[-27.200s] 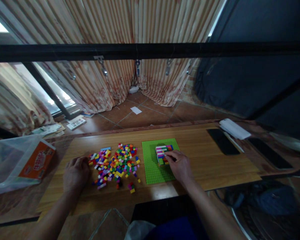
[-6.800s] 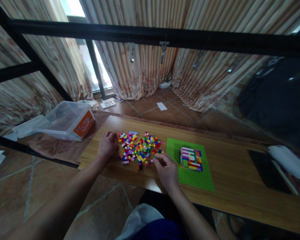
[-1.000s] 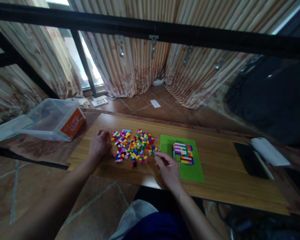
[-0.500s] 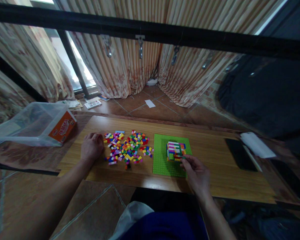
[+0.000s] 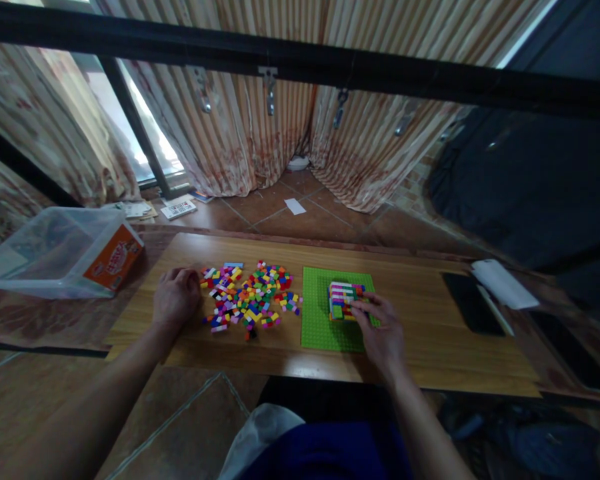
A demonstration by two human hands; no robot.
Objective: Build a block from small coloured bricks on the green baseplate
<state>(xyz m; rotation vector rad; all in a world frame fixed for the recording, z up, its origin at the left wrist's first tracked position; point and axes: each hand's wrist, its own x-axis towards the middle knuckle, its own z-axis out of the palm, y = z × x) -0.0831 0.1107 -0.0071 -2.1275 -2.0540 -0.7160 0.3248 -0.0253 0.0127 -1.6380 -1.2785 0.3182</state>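
A small block structure (image 5: 341, 301) of stacked toy bricks, with white and pink stripes on top, stands on the green baseplate (image 5: 315, 333). My right hand (image 5: 381, 328) reaches over its right side, thumb and fingers closed together on top, apparently on a small toy brick that the fingers mostly hide. On the left, my left hand (image 5: 177, 297) rests on the wooden board at the edge of a pile of loose toy bricks (image 5: 253, 297). Its fingers are curled inward, and whatever they may hold is hidden.
A clear plastic bin (image 5: 55, 247) with an orange label stands at the far left. On the right lie a dark flat device (image 5: 473, 303) and a white object (image 5: 505, 283). A black bar (image 5: 300, 63) crosses above the wooden board (image 5: 420, 347).
My right hand has moved from the structure's near right corner farther over its top. My left hand stays by the pile. The whole view has shifted slightly.
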